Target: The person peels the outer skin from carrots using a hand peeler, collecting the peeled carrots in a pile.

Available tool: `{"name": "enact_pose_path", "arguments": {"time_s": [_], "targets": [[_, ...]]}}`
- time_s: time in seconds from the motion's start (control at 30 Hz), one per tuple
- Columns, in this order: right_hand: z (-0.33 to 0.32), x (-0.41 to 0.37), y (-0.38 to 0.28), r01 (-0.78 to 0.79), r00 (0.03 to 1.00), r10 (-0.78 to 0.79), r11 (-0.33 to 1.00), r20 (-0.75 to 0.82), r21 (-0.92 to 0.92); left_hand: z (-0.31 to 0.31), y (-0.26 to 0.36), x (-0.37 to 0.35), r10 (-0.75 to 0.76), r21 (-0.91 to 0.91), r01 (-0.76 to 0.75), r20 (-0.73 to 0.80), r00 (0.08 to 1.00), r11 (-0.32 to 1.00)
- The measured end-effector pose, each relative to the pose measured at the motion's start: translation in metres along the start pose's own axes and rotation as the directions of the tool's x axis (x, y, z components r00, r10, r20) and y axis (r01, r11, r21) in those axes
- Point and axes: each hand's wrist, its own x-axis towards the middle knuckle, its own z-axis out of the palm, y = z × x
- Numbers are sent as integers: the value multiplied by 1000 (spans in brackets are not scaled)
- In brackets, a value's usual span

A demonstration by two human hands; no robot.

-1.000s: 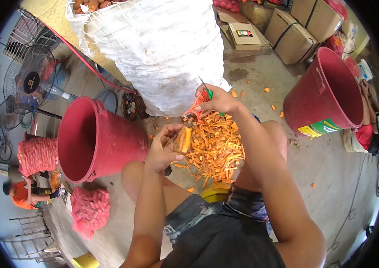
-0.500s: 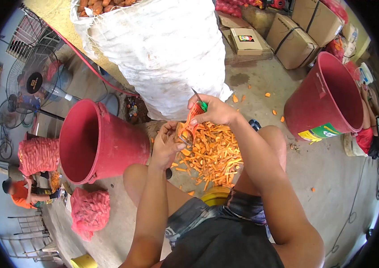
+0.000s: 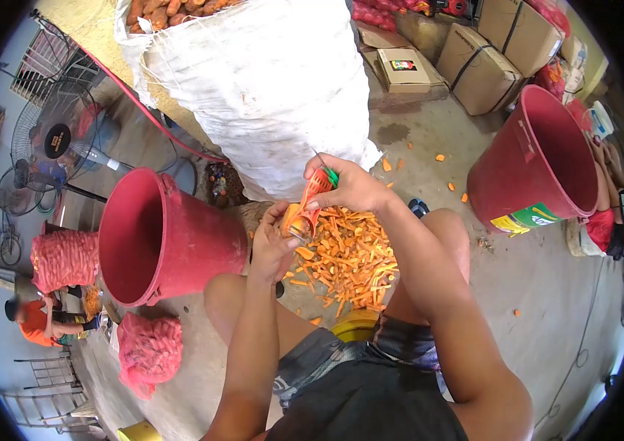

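Note:
My left hand (image 3: pixel 271 244) is wrapped round a peeled orange carrot (image 3: pixel 294 219), partly hidden by the fingers. My right hand (image 3: pixel 352 184) grips an orange-red peeler (image 3: pixel 317 189), whose head and metal blade lie against the carrot. A small knife (image 3: pixel 332 177) with a green handle is also tucked into the right hand, its thin blade pointing up and away. Below both hands, a heap of orange peelings and trimmed pieces (image 3: pixel 352 257) covers the floor between my legs.
A large white sack (image 3: pixel 268 88) of carrots (image 3: pixel 161 13) stands ahead. Red tubs flank me, one at left (image 3: pixel 213 235) and one at right (image 3: pixel 492 169). A pink mesh bag (image 3: pixel 149 353) lies at lower left. A fan (image 3: pixel 55 140), cardboard boxes (image 3: pixel 477 70) and a person in orange (image 3: pixel 36 323) are farther off.
The carrot has turned in my left hand and more of its orange flesh shows. My right hand and the peeler have shifted slightly; both hands keep their hold.

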Motion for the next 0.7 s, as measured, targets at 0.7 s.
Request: {"name": "enact_pose_path", "arguments": {"time_s": [0.7], "targets": [[-24,6,21,-216,950,236,970,-203,115,2,9,-8,60,-83,-48,146,987,995]]}}
